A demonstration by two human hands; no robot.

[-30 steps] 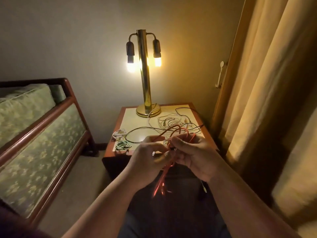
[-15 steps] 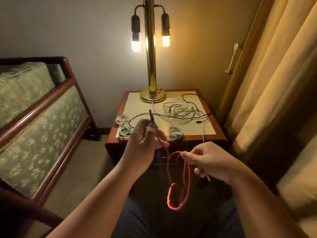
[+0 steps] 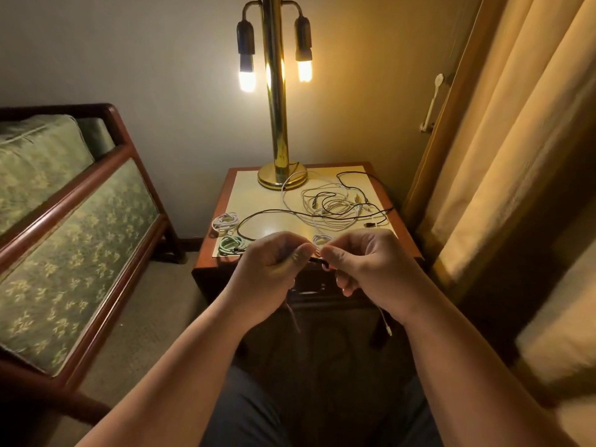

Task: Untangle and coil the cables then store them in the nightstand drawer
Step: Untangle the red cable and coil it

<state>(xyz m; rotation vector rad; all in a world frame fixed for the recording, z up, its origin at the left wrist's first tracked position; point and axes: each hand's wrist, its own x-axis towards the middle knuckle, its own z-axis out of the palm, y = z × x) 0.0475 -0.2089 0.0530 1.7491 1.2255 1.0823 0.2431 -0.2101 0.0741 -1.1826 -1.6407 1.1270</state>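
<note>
My left hand (image 3: 269,269) and my right hand (image 3: 364,266) meet in front of the nightstand (image 3: 206,272), each pinching an end of the red cable's dark plug (image 3: 317,261). A dim length of that cable (image 3: 293,317) hangs below my left hand. On the nightstand top lies a tangle of white and black cables (image 3: 332,206). A coiled white cable (image 3: 225,221) and a coiled green cable (image 3: 230,245) sit at the left front. Another small white coil (image 3: 321,239) peeks out behind my fingers. The drawer front is dark and mostly hidden by my hands.
A brass lamp (image 3: 277,124) with two lit bulbs stands at the back of the nightstand. A green upholstered sofa with a wooden frame (image 3: 74,227) is on the left. Curtains (image 3: 516,156) hang close on the right. A white cable end (image 3: 387,327) dangles under my right wrist.
My hands have come together at the nightstand's front edge. The red loop that hung between them half a second ago is now drawn up, with only a short length hanging.
</note>
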